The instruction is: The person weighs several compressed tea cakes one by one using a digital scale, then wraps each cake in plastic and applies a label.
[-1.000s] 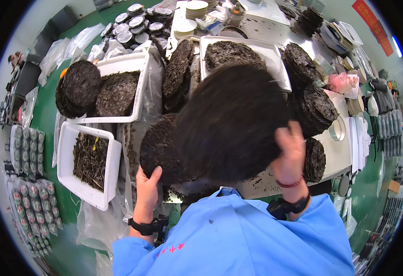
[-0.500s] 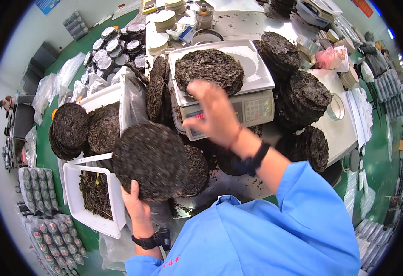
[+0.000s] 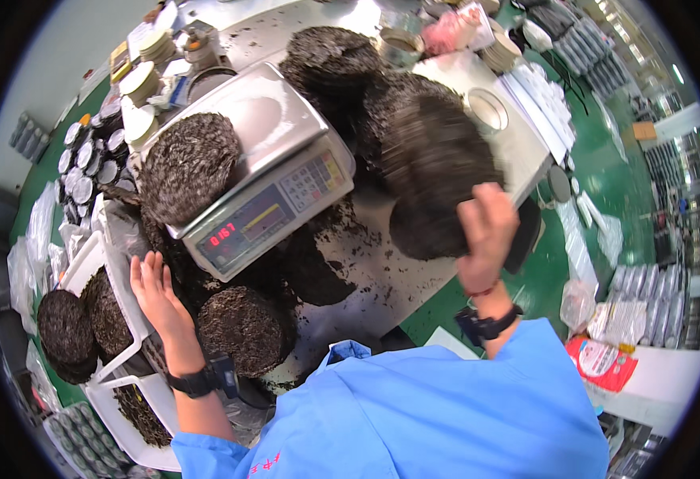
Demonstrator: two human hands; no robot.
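Observation:
Dark, rough round cakes that look like dried laver lie about me. My left hand (image 3: 162, 307) has its fingers stretched, with nothing in it, beside the lower left corner of the scale (image 3: 266, 219). One laver cake (image 3: 190, 166) rests on the left part of the metal pan (image 3: 274, 112), slightly over its edge. The red display is lit. On the right, my right hand (image 3: 487, 239) grips the near edge of another laver cake (image 3: 444, 152), smeared by motion, above the right-hand piles. Its thumb is hard to make out.
Stacked laver cakes (image 3: 330, 60) stand behind the scale, and one cake (image 3: 242, 329) lies in front of it. At left, a white bin (image 3: 126, 299) holds cakes; a smaller white bin (image 3: 158, 399) holds loose dark scraps. A round metal ring (image 3: 486, 109) and papers (image 3: 533, 112) lie far right.
My left hand has let go of its cake, and a cake lies on the pan's left part. My right hand has left the pan and moved right with a cake. The view has turned right.

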